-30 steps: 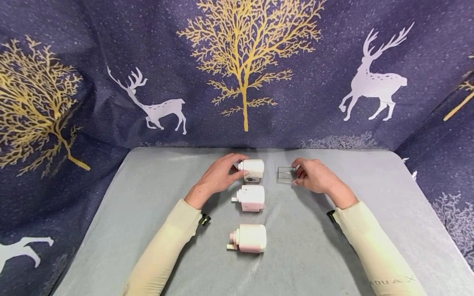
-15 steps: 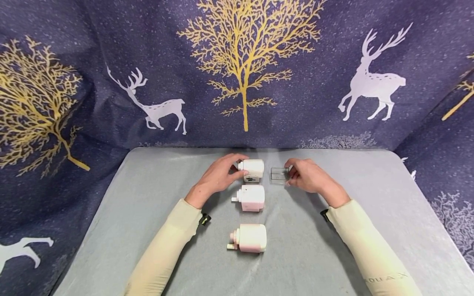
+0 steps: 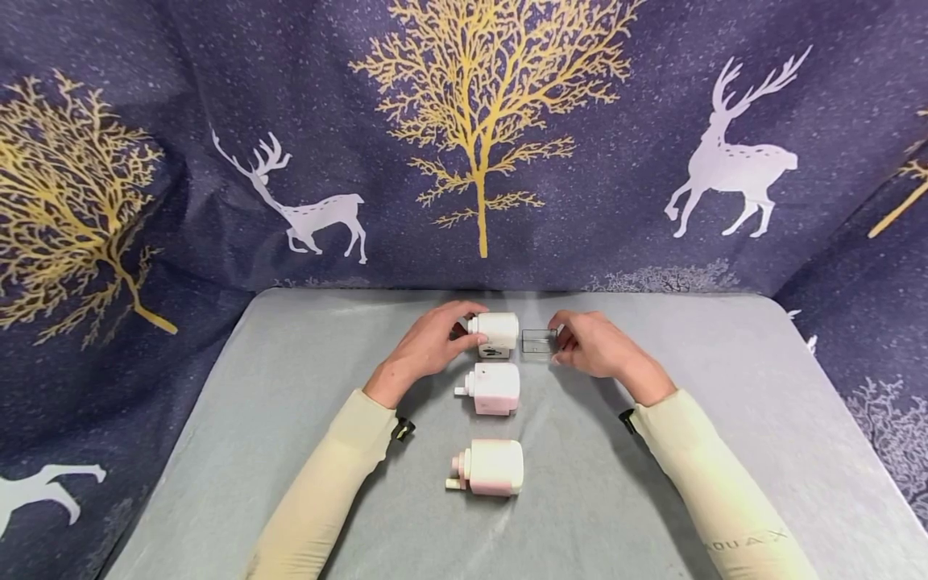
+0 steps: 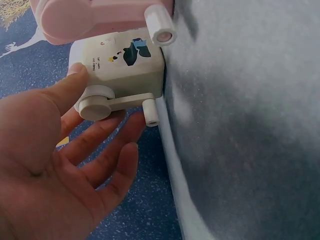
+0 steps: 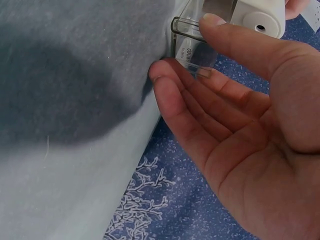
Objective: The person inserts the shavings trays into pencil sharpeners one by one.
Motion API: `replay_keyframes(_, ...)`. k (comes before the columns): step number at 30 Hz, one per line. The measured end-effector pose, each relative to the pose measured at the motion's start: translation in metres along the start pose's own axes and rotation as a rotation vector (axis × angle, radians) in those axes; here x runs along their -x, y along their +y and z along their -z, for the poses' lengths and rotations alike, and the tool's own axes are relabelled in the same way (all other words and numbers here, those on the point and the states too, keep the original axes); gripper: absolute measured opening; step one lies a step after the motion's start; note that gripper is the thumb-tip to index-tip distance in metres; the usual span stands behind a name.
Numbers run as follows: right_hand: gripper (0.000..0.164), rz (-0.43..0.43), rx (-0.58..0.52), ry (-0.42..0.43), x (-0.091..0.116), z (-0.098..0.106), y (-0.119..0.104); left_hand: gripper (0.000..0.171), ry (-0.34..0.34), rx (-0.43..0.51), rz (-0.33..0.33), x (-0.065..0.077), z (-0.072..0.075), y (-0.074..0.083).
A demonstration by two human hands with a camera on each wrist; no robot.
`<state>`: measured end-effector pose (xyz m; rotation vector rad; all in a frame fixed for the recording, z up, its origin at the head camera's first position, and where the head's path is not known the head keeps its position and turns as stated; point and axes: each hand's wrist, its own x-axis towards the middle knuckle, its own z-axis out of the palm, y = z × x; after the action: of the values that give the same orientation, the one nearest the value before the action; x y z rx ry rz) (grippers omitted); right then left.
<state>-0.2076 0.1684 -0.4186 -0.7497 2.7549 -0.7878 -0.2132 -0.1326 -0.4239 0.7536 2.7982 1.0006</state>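
My left hand (image 3: 429, 338) grips a cream crank pencil sharpener (image 3: 499, 329) at the table's far side, thumb on one side and fingers on the other. In the left wrist view its crank handle (image 4: 150, 112) and a dark printed picture (image 4: 132, 52) show. My right hand (image 3: 596, 342) pinches a clear plastic shavings drawer (image 3: 535, 341) between thumb and fingers, close to the sharpener's right end. The right wrist view shows the drawer (image 5: 192, 52) right by the sharpener, whose round pencil-hole end (image 5: 261, 24) faces this camera.
Nearer me stand a pink-and-white crank sharpener (image 3: 496, 388) and another pink-and-cream one (image 3: 495, 467), lined up in the middle of the grey table (image 3: 616, 499). A dark blue curtain (image 3: 406, 266) with trees and deer hangs behind the far edge.
My right hand has moved left with the clear drawer, bringing it close to the cream sharpener. The left hand keeps its hold, and the two pink sharpeners stay put.
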Motion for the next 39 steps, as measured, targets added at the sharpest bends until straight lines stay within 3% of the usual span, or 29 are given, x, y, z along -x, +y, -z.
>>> replay_keyframes(39,0.051,-0.003,-0.015,-0.025,-0.018,-0.006,-0.009,0.047,0.001,-0.021,0.004,-0.001,0.001,0.002)
